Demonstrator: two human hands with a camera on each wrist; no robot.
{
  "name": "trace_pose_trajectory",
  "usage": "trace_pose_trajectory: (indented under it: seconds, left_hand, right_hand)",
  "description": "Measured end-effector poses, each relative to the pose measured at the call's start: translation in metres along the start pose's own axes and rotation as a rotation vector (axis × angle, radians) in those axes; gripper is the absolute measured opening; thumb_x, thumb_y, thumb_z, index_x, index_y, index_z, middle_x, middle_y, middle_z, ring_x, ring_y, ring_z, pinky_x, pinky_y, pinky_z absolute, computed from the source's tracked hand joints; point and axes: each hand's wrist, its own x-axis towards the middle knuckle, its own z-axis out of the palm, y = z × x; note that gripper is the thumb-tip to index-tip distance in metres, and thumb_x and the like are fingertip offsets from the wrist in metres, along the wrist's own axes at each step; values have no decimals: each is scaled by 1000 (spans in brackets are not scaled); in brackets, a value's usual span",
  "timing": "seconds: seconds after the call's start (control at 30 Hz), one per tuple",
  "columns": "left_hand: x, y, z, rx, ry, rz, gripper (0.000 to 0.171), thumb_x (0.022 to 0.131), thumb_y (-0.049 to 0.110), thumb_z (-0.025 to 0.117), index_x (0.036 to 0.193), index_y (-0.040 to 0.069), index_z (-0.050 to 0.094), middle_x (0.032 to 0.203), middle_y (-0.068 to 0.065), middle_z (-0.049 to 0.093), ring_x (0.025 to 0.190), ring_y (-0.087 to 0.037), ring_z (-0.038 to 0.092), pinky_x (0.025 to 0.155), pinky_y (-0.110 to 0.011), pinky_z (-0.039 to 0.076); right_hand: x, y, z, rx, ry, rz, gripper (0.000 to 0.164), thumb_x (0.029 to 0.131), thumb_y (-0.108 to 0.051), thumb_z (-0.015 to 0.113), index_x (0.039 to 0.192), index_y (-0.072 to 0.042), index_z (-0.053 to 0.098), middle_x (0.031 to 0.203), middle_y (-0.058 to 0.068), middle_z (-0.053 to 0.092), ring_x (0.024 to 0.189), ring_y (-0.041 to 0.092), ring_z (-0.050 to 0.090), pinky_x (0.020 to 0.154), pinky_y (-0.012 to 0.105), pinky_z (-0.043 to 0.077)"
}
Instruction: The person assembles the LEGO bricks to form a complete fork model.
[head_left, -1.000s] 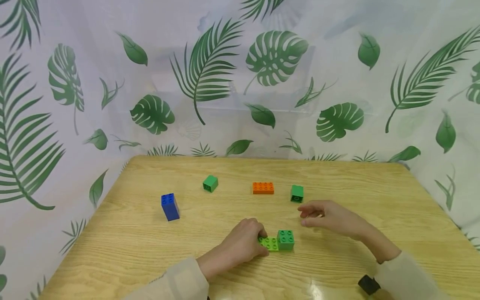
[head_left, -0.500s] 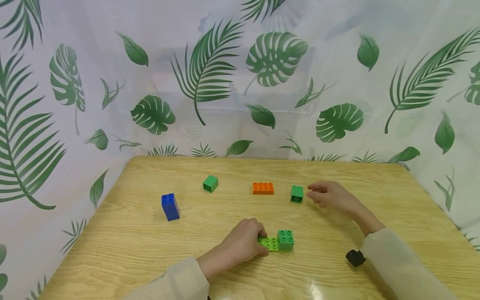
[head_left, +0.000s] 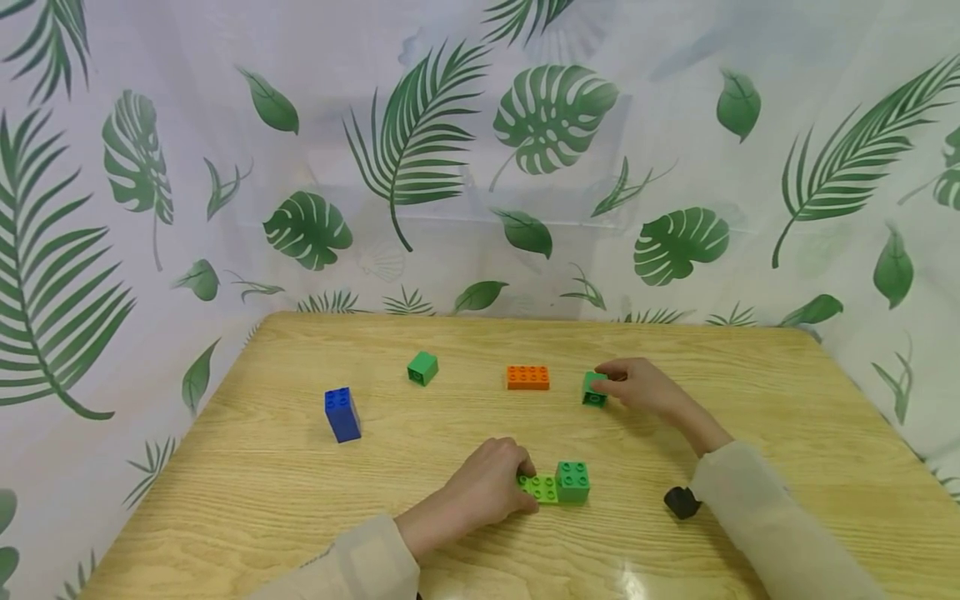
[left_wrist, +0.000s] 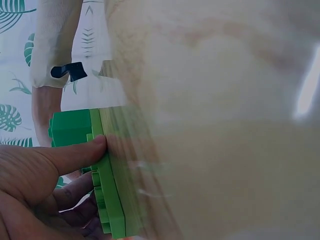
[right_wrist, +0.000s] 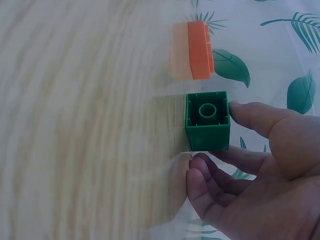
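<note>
My left hand [head_left: 486, 482] grips a flat lime green toy brick [head_left: 542, 489] lying on the table, thumb on the near side and fingers on the far side. A taller green brick [head_left: 573, 483] stands on its right end, studs up. Farther back, my right hand [head_left: 647, 387] pinches another green brick [head_left: 593, 399] between thumb and finger. That brick lies on its side, and its hollow underside with a round tube shows in the right wrist view, where the thumb [right_wrist: 250, 112] is at its edge and a finger passes below.
An orange eight-stud brick [head_left: 528, 378] lies just left of the right hand's brick. Another green brick [head_left: 422, 368] lies farther left at the back, and a tall blue brick [head_left: 342, 414] stands at the left. Behind the wooden table [head_left: 262, 517] hangs a leaf-print curtain [head_left: 450, 250].
My right hand has moved back and then left to the green brick, and its thumb and finger have come onto it. The left hand has stayed on the lime brick.
</note>
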Motion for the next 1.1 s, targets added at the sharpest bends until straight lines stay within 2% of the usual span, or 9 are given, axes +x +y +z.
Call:
trace_pose_trajectory:
  seconds: [0.17, 0.37, 0.47, 0.6, 0.8, 0.93, 1.1]
  left_hand:
    - [0, 0, 2, 1, 3, 2, 34, 76, 17, 94, 104, 4, 79, 93, 3, 68, 89, -10, 59, 85, -26, 51]
    - [0, 0, 1, 6, 0, -2, 34, 77, 18, 94, 104, 5, 79, 93, 3, 68, 89, -9, 59, 85, -26, 51]
    - [0, 1, 1, 8, -2, -1, 34, 76, 18, 94, 104, 5, 79, 93, 3, 68, 89, -10, 59, 85, -26, 51]
    - [1, 1, 1, 10, -6, -3, 34, 76, 19, 94, 104, 5, 79, 93, 3, 68, 90, -10, 59, 85, -26, 51]
    - [1, 0, 2, 17, -4, 1, 34, 77, 18, 94, 104, 5, 79, 94, 3, 68, 90, -10, 58, 83, -25, 50]
    - [1, 0, 2, 18, -2, 4, 34, 77, 18, 94, 104, 5, 79, 94, 3, 68, 89, -9, 57, 83, -24, 50]
    - [1, 1, 2, 6, -8, -2, 33, 77, 18, 94, 104, 5, 79, 94, 3, 67, 90, -9, 57, 83, -25, 50]
  right_hand:
    - [0, -3, 2, -12, 9, -3, 58, 105, -32, 63, 144, 9, 53, 134, 29, 59, 112, 35, 62, 85, 42, 56]
    - [-3, -6, 6, 56, 49, -46, 47, 99, -20, 73, 134, 9, 60, 117, 20, 67, 100, 27, 64, 81, 39, 58]
    - [-4, -7, 9, 67, 77, -68, 42, 96, -15, 77, 127, 9, 63, 115, 19, 68, 99, 28, 64, 78, 37, 58]
    - [-7, -8, 13, 41, 110, -74, 42, 91, -13, 82, 122, 7, 62, 113, 19, 68, 100, 29, 63, 78, 36, 56]
    - [-9, -10, 19, -63, 113, -97, 53, 86, -12, 86, 128, 8, 62, 104, 13, 68, 90, 23, 60, 78, 38, 51]
    - [-11, -11, 21, -97, 91, -85, 46, 84, -13, 87, 121, 6, 67, 95, 8, 67, 83, 20, 57, 72, 35, 49]
    - [-12, -9, 24, -95, 75, -81, 43, 84, -12, 87, 118, 5, 67, 96, 8, 67, 84, 20, 58, 72, 35, 49]
